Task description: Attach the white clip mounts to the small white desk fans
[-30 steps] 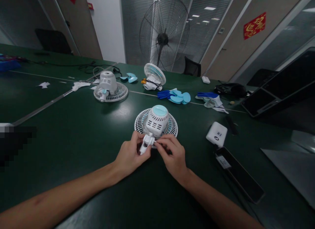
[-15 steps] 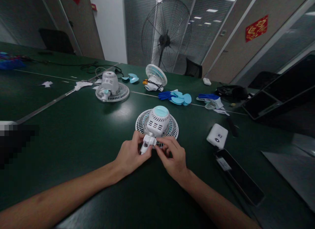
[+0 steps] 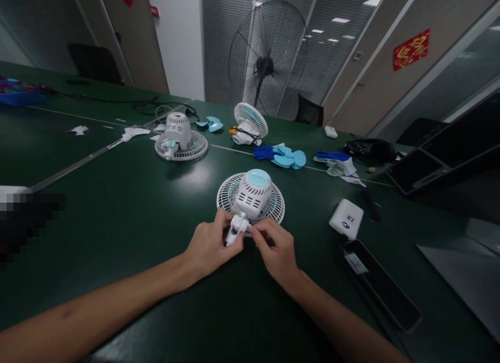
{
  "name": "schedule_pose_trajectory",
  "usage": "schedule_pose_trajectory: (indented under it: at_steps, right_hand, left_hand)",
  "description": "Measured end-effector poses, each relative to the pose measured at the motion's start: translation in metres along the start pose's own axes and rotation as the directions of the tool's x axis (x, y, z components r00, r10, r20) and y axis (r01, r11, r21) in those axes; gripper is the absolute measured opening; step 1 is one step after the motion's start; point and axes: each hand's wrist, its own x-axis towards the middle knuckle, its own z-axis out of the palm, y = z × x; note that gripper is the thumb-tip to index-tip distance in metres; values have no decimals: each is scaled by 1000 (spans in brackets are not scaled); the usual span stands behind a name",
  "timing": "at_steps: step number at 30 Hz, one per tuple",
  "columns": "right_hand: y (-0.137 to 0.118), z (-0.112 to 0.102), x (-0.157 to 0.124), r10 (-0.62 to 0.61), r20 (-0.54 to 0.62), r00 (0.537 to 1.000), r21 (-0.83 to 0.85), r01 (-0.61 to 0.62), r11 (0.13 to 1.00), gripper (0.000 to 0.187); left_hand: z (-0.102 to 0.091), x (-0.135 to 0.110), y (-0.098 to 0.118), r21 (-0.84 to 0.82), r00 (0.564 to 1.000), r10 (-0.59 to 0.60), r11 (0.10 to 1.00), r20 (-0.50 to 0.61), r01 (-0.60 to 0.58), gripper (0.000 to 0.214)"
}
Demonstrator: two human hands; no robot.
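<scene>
A small white desk fan (image 3: 252, 193) with a light-blue cap lies face down on its round grille in the middle of the green table (image 3: 117, 207). Its white clip bracket (image 3: 236, 230) sticks out toward me. My left hand (image 3: 211, 246) is closed round the bracket from the left. My right hand (image 3: 275, 248) pinches the bracket's right side with thumb and fingertips, where some small part may be hidden.
A second fan (image 3: 179, 136) lies face down at the back left, a third fan (image 3: 248, 124) behind it. Blue blades (image 3: 287, 157) and blue gloves (image 3: 332, 155) lie beyond. A white box (image 3: 346, 218) and a black tray (image 3: 380, 285) sit right. A big floor fan (image 3: 267, 55) stands behind.
Both hands have stayed on the bracket with only small finger shifts. The camera view has drifted slightly, so everything sits a little higher and to the right.
</scene>
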Motion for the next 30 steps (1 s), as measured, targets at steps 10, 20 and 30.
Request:
schedule_pose_trajectory:
  at_steps: [10, 20, 30]
  right_hand:
    - [1, -5, -4, 38, -10, 999, 35, -38, 999, 17]
    - [5, 1, -4, 7, -19, 1000, 7, -7, 1000, 23]
    - [4, -4, 0, 18, -25, 1000, 25, -18, 1000, 10]
  left_hand:
    - [5, 1, 0, -49, 1000, -29, 998, -7, 29, 32]
    - [3, 1, -2, -72, 999, -32, 997, 3, 33, 30]
    - [2, 1, 3, -53, 1000, -14, 999, 26, 15, 28]
